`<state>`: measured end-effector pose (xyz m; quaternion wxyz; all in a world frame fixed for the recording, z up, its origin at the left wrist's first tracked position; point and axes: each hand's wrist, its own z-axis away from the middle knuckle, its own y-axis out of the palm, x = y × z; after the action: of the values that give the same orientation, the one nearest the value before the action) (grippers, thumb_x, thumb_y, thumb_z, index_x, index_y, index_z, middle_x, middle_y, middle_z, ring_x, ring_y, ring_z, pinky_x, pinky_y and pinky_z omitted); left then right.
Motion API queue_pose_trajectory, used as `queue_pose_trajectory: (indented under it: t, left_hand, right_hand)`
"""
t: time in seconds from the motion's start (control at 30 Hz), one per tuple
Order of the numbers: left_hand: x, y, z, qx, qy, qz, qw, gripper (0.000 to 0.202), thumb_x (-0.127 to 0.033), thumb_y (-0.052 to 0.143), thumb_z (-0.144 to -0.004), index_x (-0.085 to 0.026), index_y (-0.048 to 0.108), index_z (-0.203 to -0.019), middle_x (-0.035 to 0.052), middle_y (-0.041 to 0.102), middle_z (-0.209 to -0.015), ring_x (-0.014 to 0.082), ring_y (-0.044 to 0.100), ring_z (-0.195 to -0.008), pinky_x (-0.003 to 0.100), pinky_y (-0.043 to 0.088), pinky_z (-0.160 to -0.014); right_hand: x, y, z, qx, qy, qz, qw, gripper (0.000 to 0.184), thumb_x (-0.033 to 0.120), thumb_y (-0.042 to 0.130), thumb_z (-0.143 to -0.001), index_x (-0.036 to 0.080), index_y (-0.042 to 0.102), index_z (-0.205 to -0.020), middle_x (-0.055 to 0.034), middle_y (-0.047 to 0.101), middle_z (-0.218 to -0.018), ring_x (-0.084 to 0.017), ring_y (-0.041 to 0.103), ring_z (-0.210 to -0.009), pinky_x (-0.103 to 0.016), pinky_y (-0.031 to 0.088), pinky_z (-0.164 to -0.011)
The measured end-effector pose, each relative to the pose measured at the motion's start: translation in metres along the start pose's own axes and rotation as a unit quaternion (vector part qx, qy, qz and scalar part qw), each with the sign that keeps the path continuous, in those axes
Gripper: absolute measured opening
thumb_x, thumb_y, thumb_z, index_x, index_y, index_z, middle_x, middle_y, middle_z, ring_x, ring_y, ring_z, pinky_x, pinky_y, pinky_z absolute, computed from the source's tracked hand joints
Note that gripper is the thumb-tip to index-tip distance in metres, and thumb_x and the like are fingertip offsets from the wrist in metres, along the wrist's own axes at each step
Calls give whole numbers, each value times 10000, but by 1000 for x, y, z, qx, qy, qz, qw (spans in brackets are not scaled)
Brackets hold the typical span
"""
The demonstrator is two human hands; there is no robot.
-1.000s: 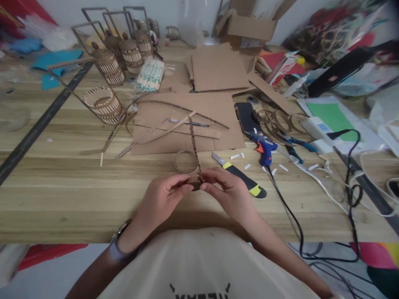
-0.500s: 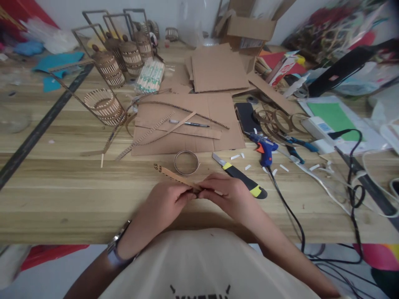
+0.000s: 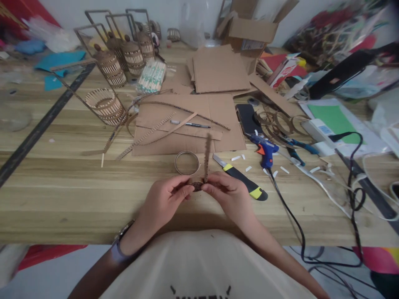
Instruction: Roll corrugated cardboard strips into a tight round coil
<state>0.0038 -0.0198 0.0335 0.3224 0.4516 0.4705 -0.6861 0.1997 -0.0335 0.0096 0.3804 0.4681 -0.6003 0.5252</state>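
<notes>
head view | head-worn | faces forward and down | close above workbench (image 3: 77, 199)

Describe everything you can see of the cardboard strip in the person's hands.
The cardboard strip looks brown, narrow and corrugated, with dark marks along its edge. One part is curled into a small round coil, pinched between the left hand and right hand. Its loose length points away from the person, its far end blurred.

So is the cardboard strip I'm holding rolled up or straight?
Partly rolled: the cardboard strip is coiled between the left hand and right hand, while an unrolled length sticks out.
</notes>
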Motion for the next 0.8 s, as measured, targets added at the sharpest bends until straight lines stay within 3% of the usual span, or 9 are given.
queue_pose_trajectory:
  t: [0.27, 0.4, 0.57, 0.67, 0.8]
  left_hand:
    - [2, -2, 6, -4, 113, -132, 985, 171, -201, 589, -941, -182, 758, -949, 3, 786, -772, 158, 709, -652, 220, 481, -576]
    - [2, 0, 6, -5, 169, -218, 961, 190, -99, 596, -908, -189, 758, -867, 18, 802, -791, 180, 733, -666, 246, 508, -593]
    - [-2, 2, 2, -16, 231, -285, 930, 244, -101, 568, -926, -199, 757, -807, 46, 814, -812, 223, 753, -682, 297, 555, -611]
    - [-3, 2, 2, -35, 219, -255, 941, 201, -110, 581, -925, -176, 769, -902, 63, 814, -836, 230, 760, -724, 308, 582, -658]
    - [-2, 1, 2, -76, 129, -120, 981, 224, -191, 643, -915, -155, 738, -1115, 49, 812, -885, 183, 752, -736, 243, 578, -640]
  right_hand:
    - [12, -11, -7, 91, -22, 33, 995, 85, 276, 714, -888, 236, 785, -863, -24, 740, -799, -167, 676, -727, -275, 541, -674]
    - [14, -12, -6, 129, -68, 101, 984, 126, 221, 652, -934, 220, 773, -901, -40, 730, -854, -170, 689, -784, -271, 547, -709]
    - [17, -11, -6, 146, -133, 170, 966, 182, 173, 585, -965, 185, 763, -929, -71, 724, -878, -186, 692, -804, -284, 540, -703]
    - [16, -9, -6, 108, -105, 131, 980, 141, 209, 625, -949, 214, 766, -950, -54, 744, -881, -182, 699, -792, -287, 551, -705]
    - [7, -5, -4, 20, -40, 41, 998, 92, 293, 711, -900, 234, 775, -871, -25, 755, -787, -175, 679, -728, -292, 540, -678]
